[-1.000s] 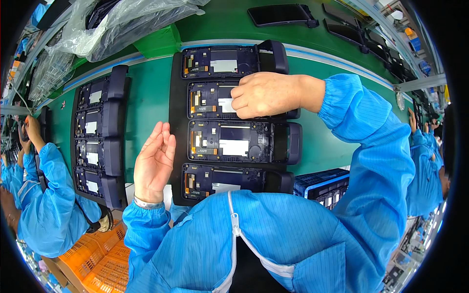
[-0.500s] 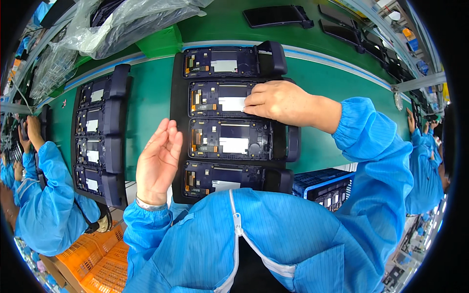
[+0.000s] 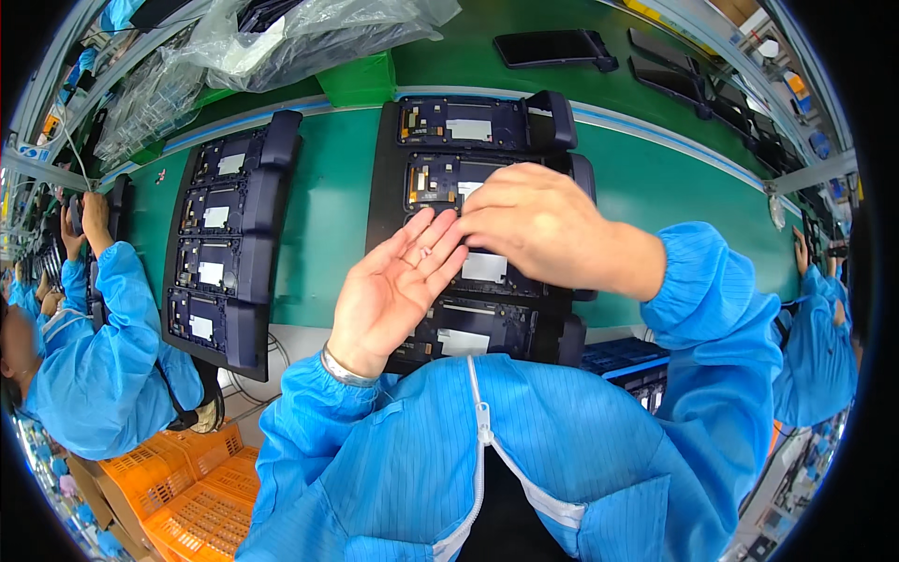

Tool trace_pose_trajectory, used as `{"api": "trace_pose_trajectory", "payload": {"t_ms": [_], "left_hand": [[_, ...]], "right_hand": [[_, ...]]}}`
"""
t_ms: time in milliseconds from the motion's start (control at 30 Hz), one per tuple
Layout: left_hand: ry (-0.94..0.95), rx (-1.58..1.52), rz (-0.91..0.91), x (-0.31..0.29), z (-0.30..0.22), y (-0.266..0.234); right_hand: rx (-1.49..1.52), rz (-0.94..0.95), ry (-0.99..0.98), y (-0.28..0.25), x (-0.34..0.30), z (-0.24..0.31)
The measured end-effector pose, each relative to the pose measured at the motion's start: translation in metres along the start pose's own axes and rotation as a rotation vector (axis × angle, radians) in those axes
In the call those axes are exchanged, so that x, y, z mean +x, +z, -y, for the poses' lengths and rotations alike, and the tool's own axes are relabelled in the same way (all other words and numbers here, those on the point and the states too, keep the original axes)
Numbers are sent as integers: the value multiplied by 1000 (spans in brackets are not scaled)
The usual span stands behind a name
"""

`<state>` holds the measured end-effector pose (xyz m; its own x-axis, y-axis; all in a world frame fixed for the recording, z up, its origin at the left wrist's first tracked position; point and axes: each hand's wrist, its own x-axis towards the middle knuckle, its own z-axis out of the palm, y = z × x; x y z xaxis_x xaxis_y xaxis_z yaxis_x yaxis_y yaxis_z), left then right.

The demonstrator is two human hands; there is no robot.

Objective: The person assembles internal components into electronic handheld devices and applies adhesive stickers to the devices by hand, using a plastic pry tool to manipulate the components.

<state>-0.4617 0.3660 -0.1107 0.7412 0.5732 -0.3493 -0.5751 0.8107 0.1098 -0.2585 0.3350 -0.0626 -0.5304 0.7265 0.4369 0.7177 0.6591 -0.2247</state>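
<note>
My left hand (image 3: 391, 292) lies palm up with its fingers stretched out. On its fingers rest tiny pale pieces (image 3: 425, 252), too small to name. My right hand (image 3: 552, 225) bends over them, its fingertips pinched together by the left fingers; what they hold, if anything, is hidden. Beneath both hands is a column of several opened dark device housings, with gold-coloured flex strips and white labels, on a black mat (image 3: 382, 178). The farthest housing (image 3: 510, 126) shows fully. Partly covered by my hands are the second housing (image 3: 433, 173) and those nearer me.
Another black tray of similar housings (image 3: 213, 220) stands to the left on the green bench (image 3: 328, 187). Beyond the rail lie dark devices (image 3: 548, 49) and clear plastic bags (image 3: 309, 42). Orange crates (image 3: 187, 478) and a blue-rimmed crate (image 3: 623, 361) sit below. Co-workers (image 3: 103, 356) flank me.
My right hand has come off the second housing toward my left palm. My left hand has moved right and turned palm up. The view has shifted, so the bench appears farther right.
</note>
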Motion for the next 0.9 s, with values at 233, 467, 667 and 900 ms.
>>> {"api": "trace_pose_trajectory", "payload": {"t_ms": [233,467,667,900], "left_hand": [[-48,-48,78,5,18,-4],[-52,-152,209,13,29,-17],[32,114,86,10,33,-1],[75,101,57,9,27,1]], "right_hand": [[-13,2,110,17,-2,17],[-37,-61,133,12,7,31],[-186,-88,35,-3,17,32],[-269,-26,-27,-5,30,33]]}}
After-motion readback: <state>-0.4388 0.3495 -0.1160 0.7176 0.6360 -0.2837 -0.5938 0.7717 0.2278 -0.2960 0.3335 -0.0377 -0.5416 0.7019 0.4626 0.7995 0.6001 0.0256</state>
